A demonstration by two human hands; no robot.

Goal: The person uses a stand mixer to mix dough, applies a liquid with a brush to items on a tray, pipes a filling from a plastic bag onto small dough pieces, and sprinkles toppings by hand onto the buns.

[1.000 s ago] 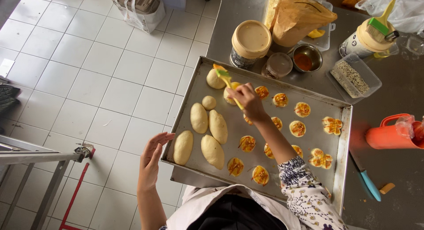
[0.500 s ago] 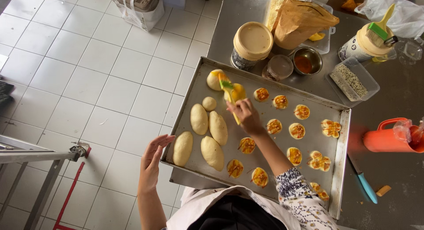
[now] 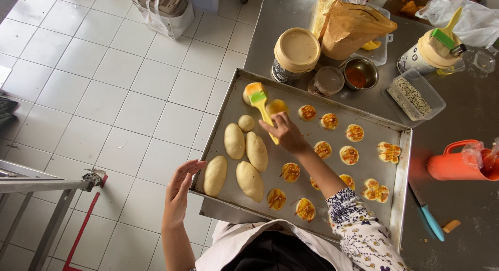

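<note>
Right hand (image 3: 286, 133) held, fingers closed, a yellow-handled green silicone brush (image 3: 260, 105) over the round dough pieces at the far corner of the metal baking tray (image 3: 400, 188) on the desk. Small topped rounds (image 3: 349, 155) looked glazed; oblong loaves (image 3: 249, 180) appeared unglazed. Left hand (image 3: 179, 190), fingers spread flat, touched the tray edge.

Brown paper bag (image 3: 353, 29) slumped in a clear tub behind the baking tray, round tan-lidded tin (image 3: 296, 55) beside it, second tan-lidded tin (image 3: 429, 52) farther right, crumpled clear plastic bag (image 3: 465, 18) at back.

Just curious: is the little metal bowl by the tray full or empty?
Neither: the metal bowl holds a shallow layer of reddish-orange liquid, with bare steel wall above it.
</note>
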